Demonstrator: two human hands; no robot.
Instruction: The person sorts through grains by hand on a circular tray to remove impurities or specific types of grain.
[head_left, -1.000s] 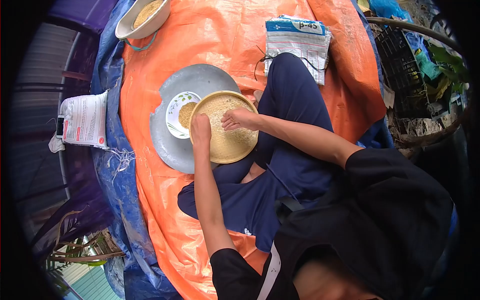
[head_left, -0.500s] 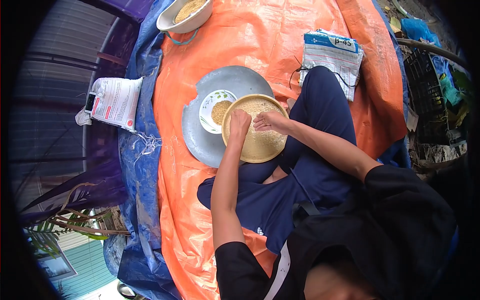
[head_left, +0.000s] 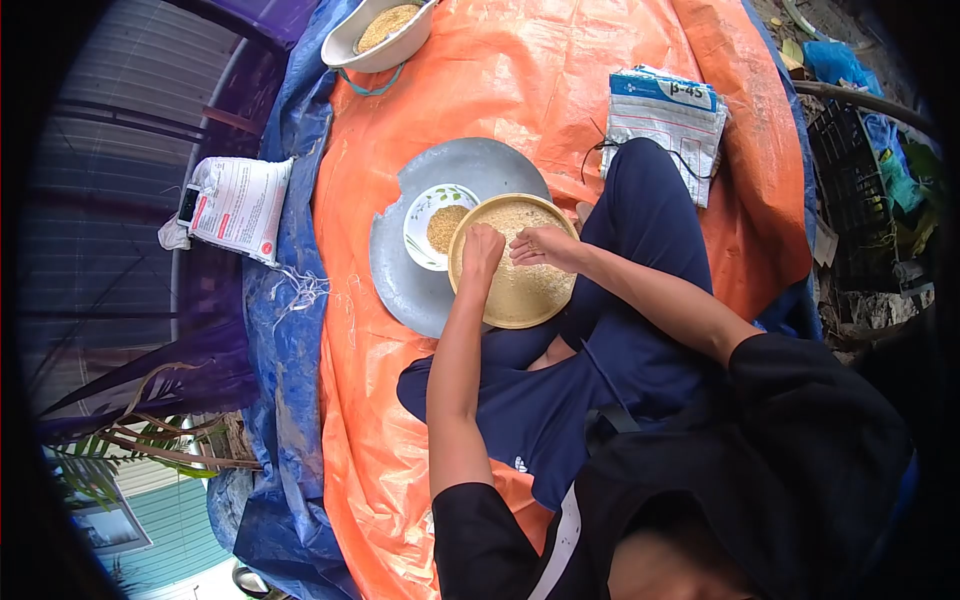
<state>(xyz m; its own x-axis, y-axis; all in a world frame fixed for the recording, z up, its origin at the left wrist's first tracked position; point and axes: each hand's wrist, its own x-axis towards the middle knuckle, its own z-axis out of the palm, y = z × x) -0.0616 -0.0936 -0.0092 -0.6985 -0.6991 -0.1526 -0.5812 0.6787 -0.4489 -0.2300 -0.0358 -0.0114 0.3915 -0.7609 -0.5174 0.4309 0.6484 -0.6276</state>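
Observation:
A round yellow tray with pale grain spread in it rests by my crossed legs, overlapping a large grey round tray. My left hand is closed over the yellow tray's left side; what it holds, if anything, is hidden. To its right, my right hand hovers above the grain, palm partly turned up and fingers curled together, their contents too small to make out. Left of the yellow tray, a white bowl with a green leaf pattern sits on the grey tray and holds golden grain.
Orange tarp lies over blue tarp. A white basin with grain stands at the top. Folded sacks lie beyond my knee, a printed white bag at the left, a black crate at the right.
The whole view has shifted slightly right and down. Both hands keep nearly the same place over the yellow tray, with only slight changes in the fingers.

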